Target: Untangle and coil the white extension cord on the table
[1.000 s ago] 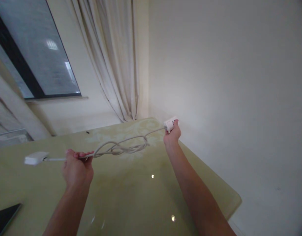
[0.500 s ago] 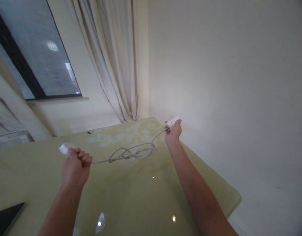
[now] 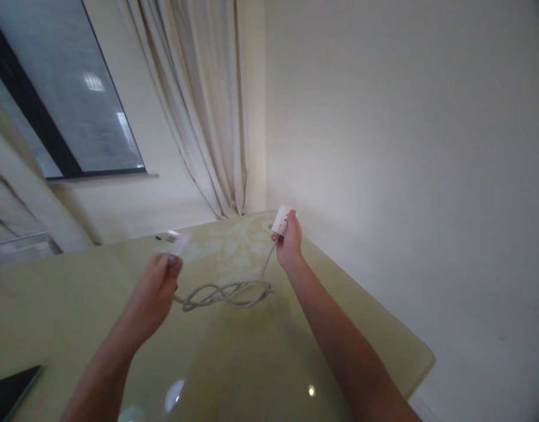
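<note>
Over the table, my right hand [image 3: 290, 243] is closed around a small white power strip [image 3: 280, 220], whose dark socket holes show beside my thumb. From its lower end a grey cable [image 3: 225, 291] hangs down into a loose, tangled bundle of loops low over the tabletop. The bundle's other end runs into my left hand [image 3: 154, 287], which is closed. A white end piece [image 3: 178, 242], perhaps the plug, sticks up out of that fist, smeared by motion. Whether the loops touch the table is hard to tell.
The glossy pale green table [image 3: 234, 363] has a rounded corner at right, near the bare wall [image 3: 405, 176]. A dark flat object [image 3: 12, 387] lies at the left edge. Behind the table hang a curtain [image 3: 208, 105] and a window [image 3: 98, 88].
My left hand has moved right and tilted its white piece upward. My right hand has shifted a little left and turned the power strip more upright. The cable loops sag lower and closer together.
</note>
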Tool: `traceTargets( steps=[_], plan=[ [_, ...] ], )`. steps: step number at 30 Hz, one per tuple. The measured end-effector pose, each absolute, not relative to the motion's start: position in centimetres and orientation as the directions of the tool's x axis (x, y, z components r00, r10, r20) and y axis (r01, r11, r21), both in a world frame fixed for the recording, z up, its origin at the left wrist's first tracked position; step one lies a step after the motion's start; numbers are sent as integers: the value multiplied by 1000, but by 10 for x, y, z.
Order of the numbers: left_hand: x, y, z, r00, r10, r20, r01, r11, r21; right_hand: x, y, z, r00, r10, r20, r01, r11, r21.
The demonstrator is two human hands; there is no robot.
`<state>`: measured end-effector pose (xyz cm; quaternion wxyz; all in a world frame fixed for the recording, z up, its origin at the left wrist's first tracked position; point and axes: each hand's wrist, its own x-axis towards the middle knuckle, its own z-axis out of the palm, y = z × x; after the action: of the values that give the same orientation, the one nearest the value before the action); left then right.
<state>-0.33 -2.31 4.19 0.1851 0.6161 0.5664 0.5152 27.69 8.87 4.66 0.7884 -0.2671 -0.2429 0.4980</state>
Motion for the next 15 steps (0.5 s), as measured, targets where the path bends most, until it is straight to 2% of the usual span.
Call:
traceTargets(
  steps=[1, 3, 6, 8, 11, 15],
  plan=[
    [6, -29, 44, 8, 906, 424, 580, -349, 736, 270, 85, 48, 350, 927, 136, -668, 348, -658],
    [25, -42, 45, 320, 896, 308, 600, -444, 666, 260, 77, 52, 290, 949, 124, -706, 300, -641],
    [45, -56, 43, 566, 820, 83, 576, -465, 672, 252, 68, 58, 231, 971, 61, -762, 219, -609],
    [51, -59, 41, 629, 777, -15, 572, -450, 685, 248, 62, 62, 198, 979, 54, -784, 191, -591],
    [57, -51, 30, 622, 776, -106, 574, -359, 736, 241, 52, 67, 155, 984, 91, -789, 179, -588],
    [64, -35, 6, 428, 901, -73, 554, -198, 809, 233, 39, 73, 104, 989, 106, -790, 147, -595]
  ],
)
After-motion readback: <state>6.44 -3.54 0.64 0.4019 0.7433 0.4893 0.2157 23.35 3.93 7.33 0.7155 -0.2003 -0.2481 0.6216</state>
